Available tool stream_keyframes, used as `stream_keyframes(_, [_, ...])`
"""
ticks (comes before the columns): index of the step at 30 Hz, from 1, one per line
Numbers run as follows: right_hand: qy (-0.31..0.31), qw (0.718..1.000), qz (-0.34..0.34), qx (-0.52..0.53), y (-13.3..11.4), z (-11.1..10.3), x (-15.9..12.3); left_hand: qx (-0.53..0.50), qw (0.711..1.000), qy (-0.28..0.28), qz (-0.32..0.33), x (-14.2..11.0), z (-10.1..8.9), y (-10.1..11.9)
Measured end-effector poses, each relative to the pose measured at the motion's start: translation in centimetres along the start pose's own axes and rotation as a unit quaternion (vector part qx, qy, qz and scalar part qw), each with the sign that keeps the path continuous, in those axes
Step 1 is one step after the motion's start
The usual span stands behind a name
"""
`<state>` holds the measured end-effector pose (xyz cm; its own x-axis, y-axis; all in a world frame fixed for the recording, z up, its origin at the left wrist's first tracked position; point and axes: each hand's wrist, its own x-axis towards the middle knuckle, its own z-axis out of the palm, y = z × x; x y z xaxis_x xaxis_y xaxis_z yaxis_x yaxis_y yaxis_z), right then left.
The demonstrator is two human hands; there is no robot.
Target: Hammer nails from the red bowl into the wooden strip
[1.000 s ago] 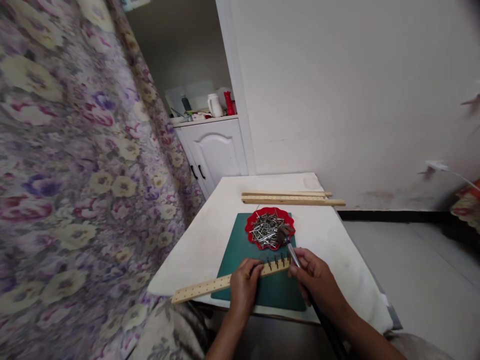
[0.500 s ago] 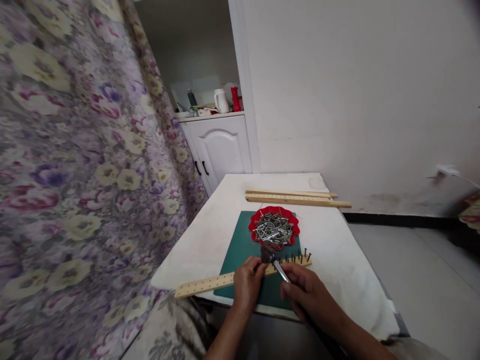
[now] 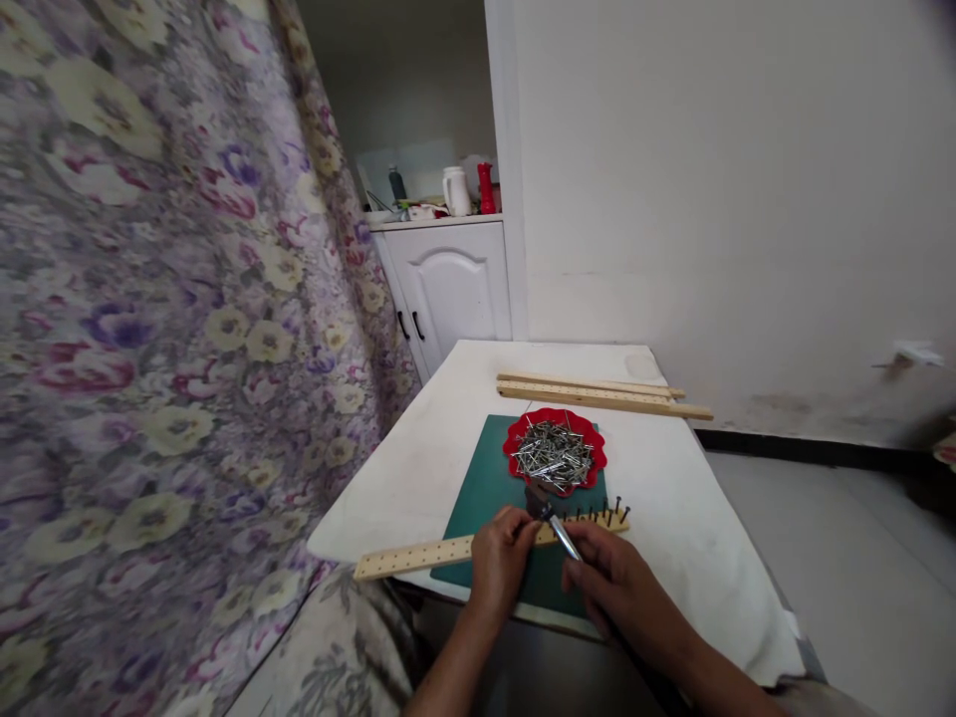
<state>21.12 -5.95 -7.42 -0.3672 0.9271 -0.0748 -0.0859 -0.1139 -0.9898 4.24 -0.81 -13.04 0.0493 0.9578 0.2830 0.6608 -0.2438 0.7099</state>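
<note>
My right hand [image 3: 623,588] is wrapped round the shiny metal shaft of a hammer [image 3: 563,538]. Its dark head lies just above the fingertips of my left hand [image 3: 500,558]. Those fingers are pinched together at a drilled wooden strip [image 3: 418,560]; whatever is between them is hidden. The strip slants across a green cutting mat [image 3: 478,488], its left end reaching past the mat. Several dark nails [image 3: 606,513] stand upright or slightly tilted in its right end. Behind the hammer, on the mat, a red scalloped dish [image 3: 599,460] holds a heap of silvery nails [image 3: 553,453].
More wooden strips [image 3: 590,392] lie side by side at the back of the white-covered table [image 3: 403,478]. A floral curtain [image 3: 186,349] hangs on the left. Beyond the table are a white cabinet [image 3: 455,284] and a wall [image 3: 709,199].
The whole view has shifted slightly, with the scene sitting a little further right. Both hands and the hammer keep nearly the same place over the strip.
</note>
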Motion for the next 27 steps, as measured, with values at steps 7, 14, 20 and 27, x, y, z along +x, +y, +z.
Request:
stream_keyframes(7, [0.004, 1.0, -0.007, -0.028, 0.1, 0.2, -0.1, -0.001, 1.0, -0.005, -0.002, 0.0, 0.0, -0.1])
stream_keyframes(14, [0.004, 1.0, -0.002, -0.006, 0.0, 0.1, -0.1, -0.024, 1.0, 0.003, 0.004, 0.0, -0.1, 0.2])
stream_keyframes(20, [0.055, 0.997, -0.043, 0.015, -0.8, -1.4, -0.2, 0.002, 0.999, -0.007, 0.053, -0.4, -1.4, -0.6])
stream_keyframes(27, [0.13, 0.984, -0.112, 0.056, -2.0, -4.8, -0.7, 0.146, 0.985, -0.053, 0.074, -1.3, -3.2, -1.6])
